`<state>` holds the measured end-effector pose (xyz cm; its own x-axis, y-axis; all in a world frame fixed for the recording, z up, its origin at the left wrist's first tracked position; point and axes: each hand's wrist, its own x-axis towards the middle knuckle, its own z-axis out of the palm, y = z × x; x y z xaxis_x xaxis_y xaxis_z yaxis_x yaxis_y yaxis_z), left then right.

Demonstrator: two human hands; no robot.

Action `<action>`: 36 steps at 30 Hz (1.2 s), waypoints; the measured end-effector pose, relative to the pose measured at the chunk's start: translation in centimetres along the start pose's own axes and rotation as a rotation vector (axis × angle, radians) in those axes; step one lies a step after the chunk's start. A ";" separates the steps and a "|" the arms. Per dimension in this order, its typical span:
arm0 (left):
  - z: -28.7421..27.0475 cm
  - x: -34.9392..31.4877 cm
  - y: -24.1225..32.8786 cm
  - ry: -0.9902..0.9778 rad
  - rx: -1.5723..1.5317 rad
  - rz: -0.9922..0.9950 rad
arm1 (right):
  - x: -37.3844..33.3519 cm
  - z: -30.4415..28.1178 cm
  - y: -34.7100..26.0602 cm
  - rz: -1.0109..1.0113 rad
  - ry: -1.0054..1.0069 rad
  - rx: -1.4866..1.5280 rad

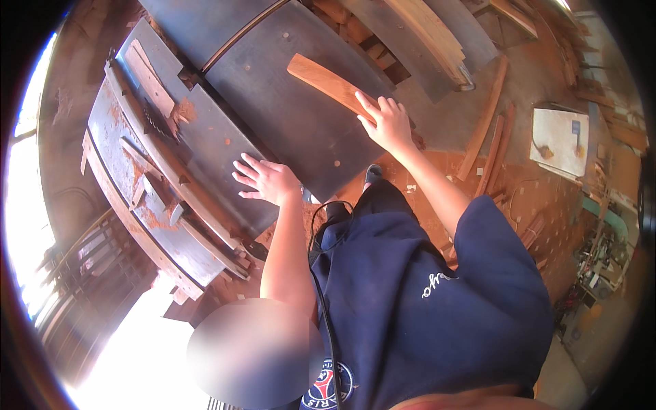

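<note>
My right hand (388, 126) holds the near end of a reddish-brown wooden board (326, 80), its index finger stretched along the wood and the other fingers curled at the edge. The board lies slanted over the dark metal machine table (294, 102), its far end pointing up and left. To the left, my left hand (265, 180) rests with fingers spread on the tabletop section (225, 147) beside a long dark gap. Nothing is in that hand. Farther left, a narrow wooden strip (152, 82) lies beside a jagged dark edge and some sawdust.
A long rail (160, 147) runs along the table's left side, with wood offcuts (154, 188) beyond it. Planks (427, 34) are stacked on another surface at the top. Long strips (484, 123) lie on the dusty floor at right, near a white box (560, 142).
</note>
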<state>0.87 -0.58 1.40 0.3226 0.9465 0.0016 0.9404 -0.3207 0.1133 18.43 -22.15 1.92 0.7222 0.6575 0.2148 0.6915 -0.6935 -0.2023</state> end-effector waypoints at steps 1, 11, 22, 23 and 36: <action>0.1 0.0 -0.1 0.009 -0.002 0.000 | 0.0 0.0 0.0 0.004 -0.006 0.009; -0.2 -0.4 -0.6 -0.021 -0.025 -0.010 | -0.3 -0.6 0.9 -0.006 -0.102 0.145; -0.5 -0.5 -0.1 -0.004 0.042 -0.016 | 0.3 -0.9 2.0 -0.011 -0.041 0.211; -0.5 -0.1 0.2 -0.016 0.032 -0.009 | 0.7 -0.9 2.2 -0.012 -0.004 0.194; -0.7 -0.3 0.3 -0.039 0.058 -0.005 | 3.1 -0.4 1.3 -0.015 -0.149 0.159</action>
<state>1.02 -0.90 2.09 0.3204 0.9465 -0.0379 0.9464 -0.3182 0.0550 21.52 -21.14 2.73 0.6983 0.7116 0.0776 0.6871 -0.6360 -0.3513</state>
